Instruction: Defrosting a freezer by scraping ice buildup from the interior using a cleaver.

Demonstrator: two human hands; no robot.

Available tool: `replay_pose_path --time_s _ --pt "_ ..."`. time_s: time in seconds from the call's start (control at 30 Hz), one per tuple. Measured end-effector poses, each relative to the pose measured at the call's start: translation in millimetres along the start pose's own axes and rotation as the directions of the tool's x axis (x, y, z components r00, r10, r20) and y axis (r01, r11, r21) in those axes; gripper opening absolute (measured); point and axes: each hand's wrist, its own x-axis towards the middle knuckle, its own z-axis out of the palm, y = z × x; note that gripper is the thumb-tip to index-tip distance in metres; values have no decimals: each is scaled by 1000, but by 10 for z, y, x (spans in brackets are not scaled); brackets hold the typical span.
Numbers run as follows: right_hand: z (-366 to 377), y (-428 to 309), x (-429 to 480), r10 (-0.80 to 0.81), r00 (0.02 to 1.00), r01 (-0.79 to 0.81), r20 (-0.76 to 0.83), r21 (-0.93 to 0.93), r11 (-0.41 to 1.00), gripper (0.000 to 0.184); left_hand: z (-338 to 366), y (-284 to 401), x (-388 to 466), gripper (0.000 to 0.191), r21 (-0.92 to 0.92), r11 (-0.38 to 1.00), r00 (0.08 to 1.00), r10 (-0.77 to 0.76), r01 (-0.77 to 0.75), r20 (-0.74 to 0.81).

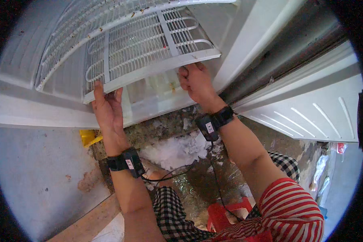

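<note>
Both of my hands are at the front edge of a white wire freezer shelf (157,65) inside an upright freezer. My left hand (107,106) grips the shelf's left front corner, thumb on top and fingers beneath. Under the right part of the same edge is my right hand (196,80), its fingers curled; whether it grips the edge is hard to tell. Above, another wire shelf (87,37) with rust spots curves across the cabinet. A black strapped device sits on each wrist, with cables hanging down.
The freezer's open door (302,118) stands to the right. A pile of frost or ice (175,151) lies on the wet floor below the cabinet. A yellow object (87,137) is beside my left wrist. A red plastic stool (220,214) shows near my legs.
</note>
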Motion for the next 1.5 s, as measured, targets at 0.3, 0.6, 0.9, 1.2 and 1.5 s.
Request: replay_pose_path --time_s 0.3,0.6,0.9,1.2,1.5 --pt "-463 413 291 -833 515 529 203 -840 123 28 -57 -28 48 31 0 999 999 -34 34 14" --pt "-327 581 -469 -452 891 356 -51 -539 763 17 10 -44 -11 30 -23 1000 999 -14 13 -44" --pt "-70 -33 -112 -175 976 161 -129 -117 980 18 -5 0 -18 31 46 999 1000 7 -8 12" --pt "-347 421 -357 -722 691 443 37 -811 382 21 23 5 -22 31 86 996 1000 -2 4 -27" --pt "-137 410 -480 -293 941 239 -171 -277 931 17 19 13 -1 30 20 1000 1000 0 0 -22"
